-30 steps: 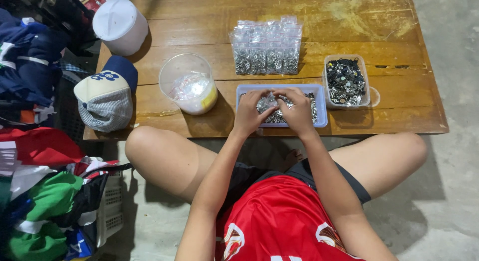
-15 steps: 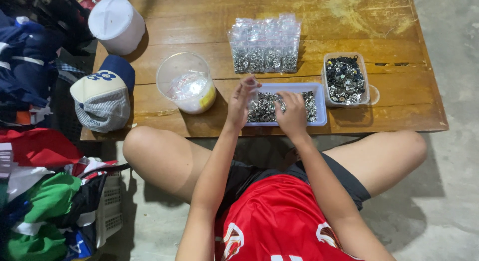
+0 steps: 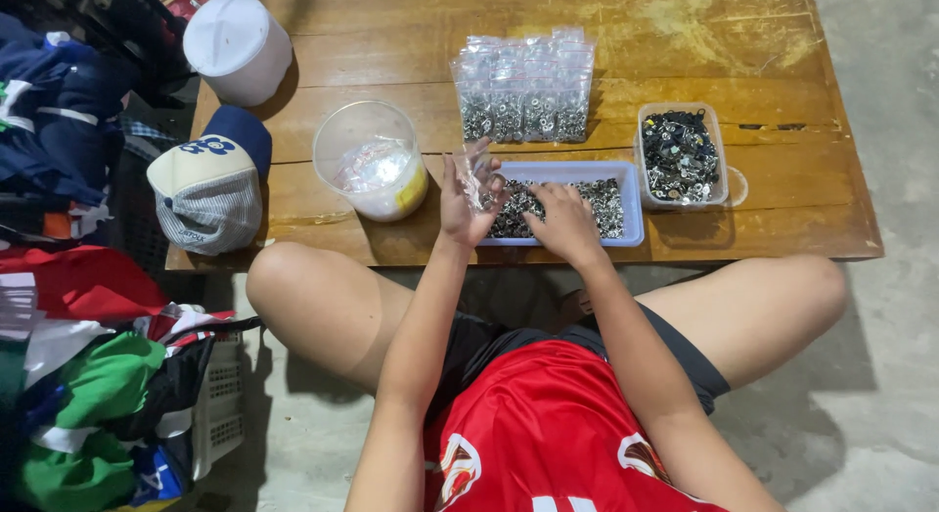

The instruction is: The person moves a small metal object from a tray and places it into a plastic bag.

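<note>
The left hand (image 3: 460,201) holds a small clear bag (image 3: 476,176) upright in its grip, pinched between thumb and fingers. Just right of that grip, the right hand (image 3: 562,223) lies palm-down in the blue tray (image 3: 631,204) of small metal parts (image 3: 608,197); its grip is hidden, so I cannot tell how it stands. Filled bags (image 3: 523,87) lie beyond on the desk (image 3: 763,209), a clear tub (image 3: 377,160) to the left.

Row of clear filled bags (image 3: 525,89) mid-table; another small clear bag (image 3: 475,176) in left hand (image 3: 462,207)
</note>
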